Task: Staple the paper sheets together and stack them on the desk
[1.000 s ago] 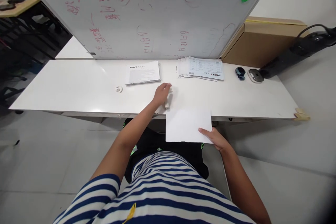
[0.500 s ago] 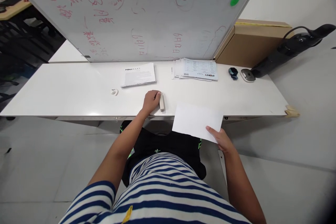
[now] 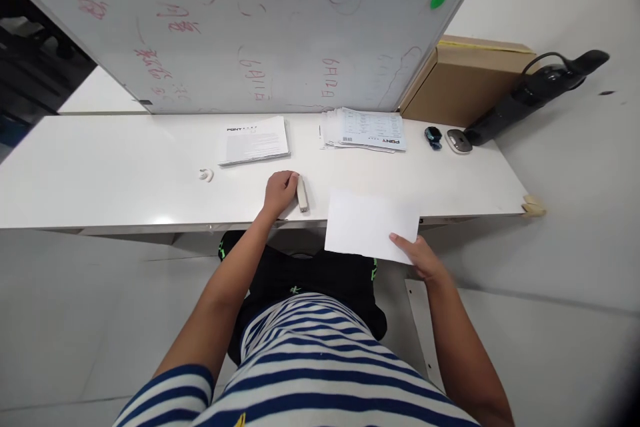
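Note:
On the white desk, my left hand (image 3: 281, 193) is closed, its thumb and fingers at the far end of a small beige stapler (image 3: 302, 195). The curled fingers are partly hidden. My right hand (image 3: 423, 256) grips a blank white sheet of paper (image 3: 367, 223) by its near right corner, thumb on top and the other fingers underneath. That sheet reaches over the desk's front edge. Behind the left hand lies a stack of printed papers (image 3: 257, 140). A looser pile of printed sheets (image 3: 373, 128) is further right, by the whiteboard's foot.
A whiteboard (image 3: 290, 33) with red writing stands along the desk's (image 3: 115, 173) back. White earbuds (image 3: 206, 175) lie left. At the right are a smartwatch (image 3: 433, 137), a grey-and-white rounded case (image 3: 459, 141), a cardboard box (image 3: 465, 83) and a black bottle (image 3: 530, 97) leaning toward the wall.
The view has shifted slightly, so the desk and its things appear a little further left. Both hands keep their holds, and the paper sits slightly higher in view.

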Demonstrator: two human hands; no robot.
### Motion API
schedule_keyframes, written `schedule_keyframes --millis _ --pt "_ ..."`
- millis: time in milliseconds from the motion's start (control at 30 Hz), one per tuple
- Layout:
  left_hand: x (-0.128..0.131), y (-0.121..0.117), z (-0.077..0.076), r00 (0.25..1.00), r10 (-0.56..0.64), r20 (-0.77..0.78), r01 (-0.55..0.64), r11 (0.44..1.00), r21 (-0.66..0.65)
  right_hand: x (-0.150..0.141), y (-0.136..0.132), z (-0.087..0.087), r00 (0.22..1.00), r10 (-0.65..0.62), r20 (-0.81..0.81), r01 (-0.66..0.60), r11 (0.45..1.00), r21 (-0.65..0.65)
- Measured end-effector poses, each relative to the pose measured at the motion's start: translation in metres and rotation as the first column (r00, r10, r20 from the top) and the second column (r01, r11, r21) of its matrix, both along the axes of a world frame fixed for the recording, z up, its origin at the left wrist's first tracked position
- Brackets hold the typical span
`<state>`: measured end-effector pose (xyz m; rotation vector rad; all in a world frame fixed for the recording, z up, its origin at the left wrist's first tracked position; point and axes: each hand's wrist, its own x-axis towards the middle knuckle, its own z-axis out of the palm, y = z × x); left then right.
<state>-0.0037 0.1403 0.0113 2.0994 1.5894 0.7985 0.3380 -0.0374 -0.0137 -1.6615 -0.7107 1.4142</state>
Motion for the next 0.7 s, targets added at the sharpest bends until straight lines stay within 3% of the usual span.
schedule_keyframes --millis 133,233,333,433,533,633,700 --pt "-0.002 0.003 -0.002 0.999 0.01 0.042 -0.01 1.0 0.0 0.031 0.055 0.041 0.975 -0.042 0.22 0.02 0.995 0.101" --pt "-0.003 0.004 -0.002 0.998 0.023 0.057 -0.022 1.0 -0.021 0.051 0.124 0.071 0.954 -0.047 0.296 -0.007 0.984 0.18" --pt "-0.003 0.005 -0.002 0.997 0.034 0.071 -0.032 0.999 -0.031 0.06 0.195 0.088 0.941 -0.078 0.329 0.001 0.974 0.228" --pt "-0.002 0.007 -0.003 0.996 0.017 0.09 -0.014 0.999 -0.036 0.057 0.25 0.09 0.925 -0.122 0.361 0.062 0.983 0.173" --pt "-0.002 0.009 -0.005 0.995 0.019 0.099 -0.016 0.999 -0.036 0.052 0.282 0.082 0.914 -0.134 0.383 0.082 0.985 0.15" --pt "-0.001 0.009 -0.005 0.995 0.027 0.093 -0.023 0.999 -0.043 0.059 0.301 0.068 0.907 -0.045 0.419 0.012 0.997 0.082" --pt "0.0 0.008 -0.004 0.996 0.023 0.089 -0.019 0.998 -0.053 0.073 0.315 0.056 0.84 0.049 0.54 -0.041 0.999 -0.028"
